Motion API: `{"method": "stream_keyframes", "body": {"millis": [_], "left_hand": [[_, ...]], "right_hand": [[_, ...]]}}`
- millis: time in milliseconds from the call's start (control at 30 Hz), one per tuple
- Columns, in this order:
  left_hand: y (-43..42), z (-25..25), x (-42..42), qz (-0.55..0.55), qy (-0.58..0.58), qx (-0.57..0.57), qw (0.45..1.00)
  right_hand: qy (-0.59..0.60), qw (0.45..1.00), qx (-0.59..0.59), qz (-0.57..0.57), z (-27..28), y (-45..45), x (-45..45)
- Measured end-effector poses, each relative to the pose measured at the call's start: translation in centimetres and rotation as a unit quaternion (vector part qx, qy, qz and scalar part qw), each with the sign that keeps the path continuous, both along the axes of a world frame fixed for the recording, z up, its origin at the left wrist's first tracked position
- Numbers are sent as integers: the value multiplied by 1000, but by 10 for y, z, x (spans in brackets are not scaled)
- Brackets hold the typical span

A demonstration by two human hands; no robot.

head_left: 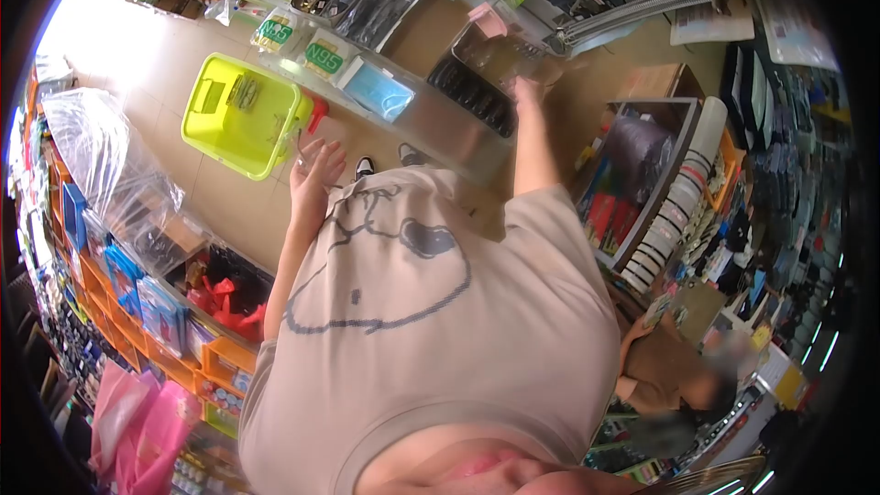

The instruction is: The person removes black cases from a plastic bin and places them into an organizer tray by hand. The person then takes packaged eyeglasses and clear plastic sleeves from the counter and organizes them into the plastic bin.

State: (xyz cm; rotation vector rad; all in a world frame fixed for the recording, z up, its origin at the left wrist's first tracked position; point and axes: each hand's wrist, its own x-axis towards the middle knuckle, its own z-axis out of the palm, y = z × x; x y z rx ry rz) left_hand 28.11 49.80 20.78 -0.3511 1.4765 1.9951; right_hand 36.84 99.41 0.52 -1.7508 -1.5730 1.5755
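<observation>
Head view: we see the left hand loosely open, fingers part-curled, near the corner of the yellow-green bin on the floor; whether it holds something small we cannot tell. Our right hand is at the black compartmented tray, by the tabletop's right end; blur hides its grip. N95 packs line the tabletop's near edge.

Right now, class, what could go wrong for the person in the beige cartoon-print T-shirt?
The right hand is close to the black ribbed tray, so a careless move might jostle it. The lime-green plastic bin sits on the beige tiled floor near the black-and-white shoes, so a step forward-left could catch it.
</observation>
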Motion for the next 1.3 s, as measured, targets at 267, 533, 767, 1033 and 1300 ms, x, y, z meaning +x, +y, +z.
{"method": "stream_keyframes", "body": {"millis": [267, 533, 767, 1033, 1300], "left_hand": [[-10, -7, 25, 98, -25, -32, 994], [-6, 4, 37, 139, -37, -62, 988], [-11, 0, 46, 165, -47, -58, 984], [-21, -5, 55, 186, -57, -60, 979], [-12, -1, 52, 190, -65, -66, 977]], "right_hand": [[-178, 971, 96, 125, -31, 28, -25], [-251, 956, 56, 139, -23, 23, -52], [-261, 953, 60, 144, -40, 18, -66], [-306, 925, 110, 197, -43, 6, -82], [-279, 930, 147, 190, -22, -6, -91]]}}
